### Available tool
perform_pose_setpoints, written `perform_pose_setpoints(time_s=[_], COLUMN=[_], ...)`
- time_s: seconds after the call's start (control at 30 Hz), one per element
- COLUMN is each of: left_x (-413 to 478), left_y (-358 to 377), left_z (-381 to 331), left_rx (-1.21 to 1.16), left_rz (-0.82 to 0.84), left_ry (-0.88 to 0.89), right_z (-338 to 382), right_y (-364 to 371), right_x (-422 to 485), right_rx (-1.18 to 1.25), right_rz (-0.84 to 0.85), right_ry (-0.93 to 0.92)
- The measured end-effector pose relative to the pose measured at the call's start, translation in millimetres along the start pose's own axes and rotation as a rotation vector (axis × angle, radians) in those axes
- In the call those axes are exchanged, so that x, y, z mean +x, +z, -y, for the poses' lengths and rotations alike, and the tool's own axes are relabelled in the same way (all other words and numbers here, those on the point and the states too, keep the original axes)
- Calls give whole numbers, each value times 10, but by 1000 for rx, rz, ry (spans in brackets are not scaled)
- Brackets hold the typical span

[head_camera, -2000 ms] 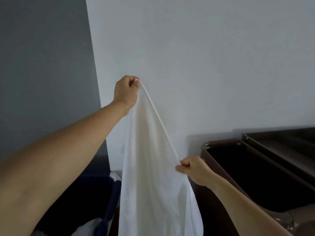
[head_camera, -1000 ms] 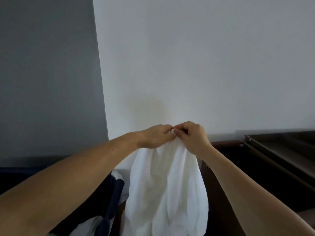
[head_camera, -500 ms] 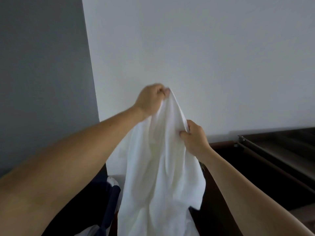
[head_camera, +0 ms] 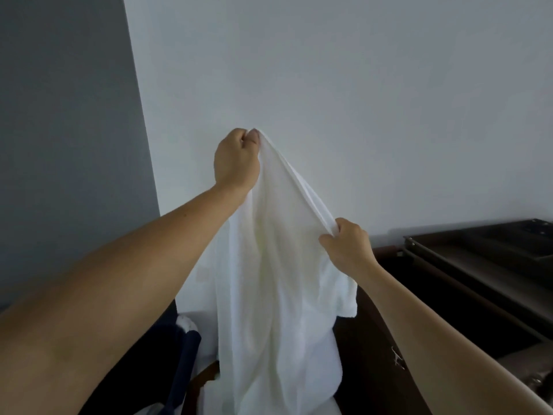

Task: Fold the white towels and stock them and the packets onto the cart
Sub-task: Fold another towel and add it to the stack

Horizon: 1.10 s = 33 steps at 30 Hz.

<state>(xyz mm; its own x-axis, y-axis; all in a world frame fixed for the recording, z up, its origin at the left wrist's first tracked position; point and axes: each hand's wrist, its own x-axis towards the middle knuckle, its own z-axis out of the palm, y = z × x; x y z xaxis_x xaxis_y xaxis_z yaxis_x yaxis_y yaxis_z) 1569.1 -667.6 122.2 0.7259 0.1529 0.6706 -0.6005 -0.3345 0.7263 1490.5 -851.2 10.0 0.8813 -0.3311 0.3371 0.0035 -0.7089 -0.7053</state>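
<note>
Two bare forearms reach forward from the bottom of the view. The left hand (head_camera: pixel 236 158), raised highest, is curled into a fist and pinches the top corner of a soft white terry towel (head_camera: pixel 275 280) between thumb and fingers. The right hand (head_camera: pixel 347 247), lower and further right, has its fingers curled round the towel's upper edge, and its fingertips are hidden by the bunched cloth.

The edge runs taut on a slant between the two hands. The rest of the towel hangs in mid-air in long loose folds, in front of a pale white wall (head_camera: pixel 359 85). The bottom of the frame cuts off its lower end, so where it stops cannot be told.

To the right, a dark brown cart (head_camera: pixel 478 265) with a tray-like top stands against the wall. Its inside is in deep shadow and hard to make out, and the right forearm covers part of it.

At the lower left is the edge of a navy blue fabric bin (head_camera: pixel 182 360), partly hidden by the left arm, with a bit of white cloth (head_camera: pixel 187 323) at its rim. A grey wall panel (head_camera: pixel 59 115) fills the left side.
</note>
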Motion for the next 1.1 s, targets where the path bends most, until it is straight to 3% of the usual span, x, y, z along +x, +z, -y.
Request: perform_pose_setpoints(time_s=[0.13,0.27,0.4,0.57,0.7,0.87,1.0,1.1], left_x=[27,45,6,-109,-155,-171,-177,-148], left_y=[-67,-130,-213,-349,-448,-512,-541,-585], left_z=[221,483,691,969,1157,1337,1378,1422], left_rx=[82,72,136,222,283,302,317,345], left_rz=[36,-16,-21,-31,-29,22,13,18], left_ry=[-71,-188,-224,-319,-351,-363,-375,-353], right_z=[-174,-469,-648,-804,-835,-835,-889,-872], right_y=[-7,28,75,105,117,107,48,10], right_x=[-66,-131,-165,-151,-181,-189,-201,-239], right_rx=[-60,-209,-200,58,217,598,879,810], right_rz=[150,222,293,208,232,229,264,287], right_ry=[85,188,196,291,398,546,549,564])
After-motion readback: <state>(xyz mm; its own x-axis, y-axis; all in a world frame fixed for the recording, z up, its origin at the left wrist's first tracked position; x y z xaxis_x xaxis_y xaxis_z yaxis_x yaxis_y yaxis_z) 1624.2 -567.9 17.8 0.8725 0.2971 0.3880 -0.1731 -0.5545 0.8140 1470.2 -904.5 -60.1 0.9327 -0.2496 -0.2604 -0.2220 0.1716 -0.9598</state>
